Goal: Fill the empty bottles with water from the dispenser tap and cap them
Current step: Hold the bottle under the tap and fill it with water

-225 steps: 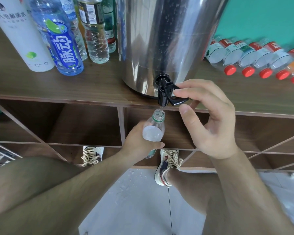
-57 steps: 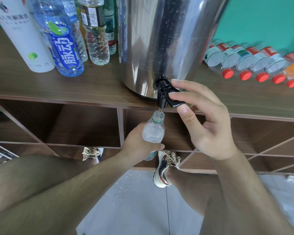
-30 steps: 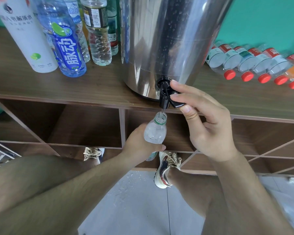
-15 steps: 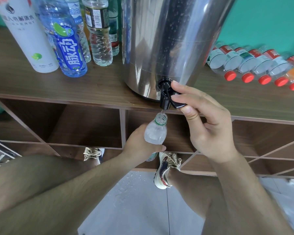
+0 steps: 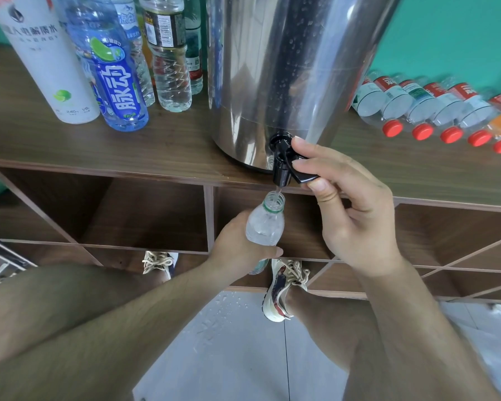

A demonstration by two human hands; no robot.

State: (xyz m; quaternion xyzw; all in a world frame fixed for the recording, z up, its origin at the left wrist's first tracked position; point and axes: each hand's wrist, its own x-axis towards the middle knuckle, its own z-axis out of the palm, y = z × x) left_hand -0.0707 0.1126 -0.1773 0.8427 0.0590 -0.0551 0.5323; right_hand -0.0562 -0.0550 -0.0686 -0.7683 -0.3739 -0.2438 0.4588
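Faced a brown wooden shelf (image 5: 156, 151) set against a teal wall (image 5: 446, 33). Gripped the small clear bottle (image 5: 265, 224) in the left hand (image 5: 237, 250), fingers curled round its body below the shoulder. That left the open neck free, directly under the black tap (image 5: 281, 166) and just short of the spout. Pinched the tap's lever (image 5: 304, 176) with the right hand (image 5: 359, 215), thumb beneath and fingers over the top, presumably to hold the valve open while a thin stream ran into the neck. Held the bottle out past the shelf edge, most likely because the spout overhung it with no room above the board. Could not read the fill level through the cloudy plastic. Had the steel dispenser (image 5: 287, 68) standing at the front edge — seemingly for that same reach. Had red-capped bottles (image 5: 422, 111) lying on their sides to the right, filled or not impossible to tell, and larger bottles (image 5: 113, 82) upright to the left. Showed water drops on the grey floor (image 5: 223, 314) below — probably spill from the filling.
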